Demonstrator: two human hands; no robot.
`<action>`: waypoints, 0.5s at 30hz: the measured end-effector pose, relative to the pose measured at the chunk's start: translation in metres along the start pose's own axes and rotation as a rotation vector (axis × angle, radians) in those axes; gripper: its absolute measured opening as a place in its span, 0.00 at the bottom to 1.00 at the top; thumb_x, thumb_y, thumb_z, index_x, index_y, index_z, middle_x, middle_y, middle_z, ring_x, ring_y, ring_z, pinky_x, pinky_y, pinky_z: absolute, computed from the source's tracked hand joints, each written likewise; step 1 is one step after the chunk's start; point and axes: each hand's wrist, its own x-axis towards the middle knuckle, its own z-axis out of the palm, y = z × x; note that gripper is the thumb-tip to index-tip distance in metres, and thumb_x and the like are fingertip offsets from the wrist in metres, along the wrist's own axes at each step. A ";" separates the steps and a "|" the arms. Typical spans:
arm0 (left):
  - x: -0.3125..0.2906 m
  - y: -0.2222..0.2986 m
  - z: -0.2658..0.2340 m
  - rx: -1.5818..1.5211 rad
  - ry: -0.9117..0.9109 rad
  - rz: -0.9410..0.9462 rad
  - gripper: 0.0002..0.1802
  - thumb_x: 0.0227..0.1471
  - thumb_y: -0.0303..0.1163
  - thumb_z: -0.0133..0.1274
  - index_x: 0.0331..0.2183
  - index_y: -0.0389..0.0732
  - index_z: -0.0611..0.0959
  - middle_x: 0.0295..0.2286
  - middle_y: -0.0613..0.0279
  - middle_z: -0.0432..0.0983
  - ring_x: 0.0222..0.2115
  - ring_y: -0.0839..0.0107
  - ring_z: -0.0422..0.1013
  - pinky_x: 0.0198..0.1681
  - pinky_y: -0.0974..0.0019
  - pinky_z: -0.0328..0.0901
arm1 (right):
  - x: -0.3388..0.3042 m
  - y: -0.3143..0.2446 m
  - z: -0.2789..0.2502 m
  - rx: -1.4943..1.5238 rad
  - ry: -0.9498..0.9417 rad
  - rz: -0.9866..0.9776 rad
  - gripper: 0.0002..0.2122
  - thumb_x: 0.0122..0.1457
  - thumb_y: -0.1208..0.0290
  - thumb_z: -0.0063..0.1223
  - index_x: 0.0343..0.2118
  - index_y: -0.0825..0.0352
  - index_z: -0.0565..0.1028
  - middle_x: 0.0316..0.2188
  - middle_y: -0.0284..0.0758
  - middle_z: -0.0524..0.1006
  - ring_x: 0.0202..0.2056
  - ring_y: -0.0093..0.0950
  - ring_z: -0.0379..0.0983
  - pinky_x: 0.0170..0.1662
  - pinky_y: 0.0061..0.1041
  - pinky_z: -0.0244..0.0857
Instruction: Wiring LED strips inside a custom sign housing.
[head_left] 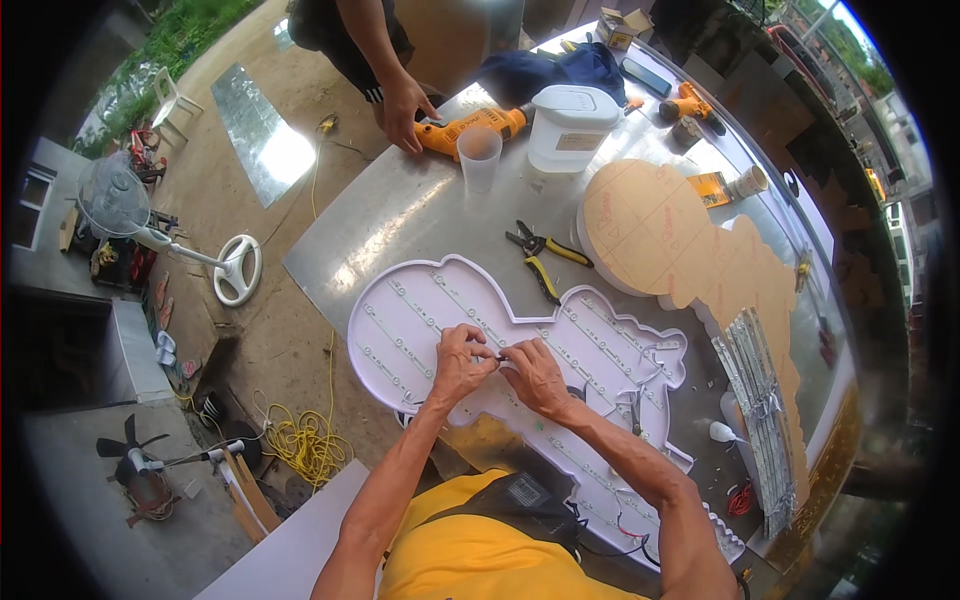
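A shallow white shape-cut sign tray (480, 290) with raised edges lies on the metal table in front of me, rows of small LED strips (440, 300) running across its floor. Over its middle, my left hand (463, 362) and my right hand (535, 372) meet with fingertips pinched together. Between them is a small dark piece, perhaps a wire end, too small to make out. Beyond the tray's notch lie yellow-and-black wire strippers (545, 258). Loose wires (632, 530) show at the tray's near right part.
Another person's hand (405, 110) rests at an orange power drill (470, 130) on the far edge. A plastic cup (480, 160), white jug (572, 128), brown-papered cutout (650, 230) and bundled metal strips (757, 420) occupy the table. Yellow cord (305, 445) and a fan (115, 195) stand left.
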 end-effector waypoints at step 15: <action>0.000 -0.004 0.001 -0.081 -0.040 -0.101 0.07 0.36 0.34 0.68 0.23 0.44 0.89 0.39 0.67 0.75 0.44 0.61 0.64 0.50 0.58 0.62 | 0.003 0.001 0.004 -0.069 0.176 -0.129 0.08 0.49 0.77 0.64 0.32 0.62 0.77 0.30 0.31 0.78 0.37 0.32 0.72 0.42 0.33 0.62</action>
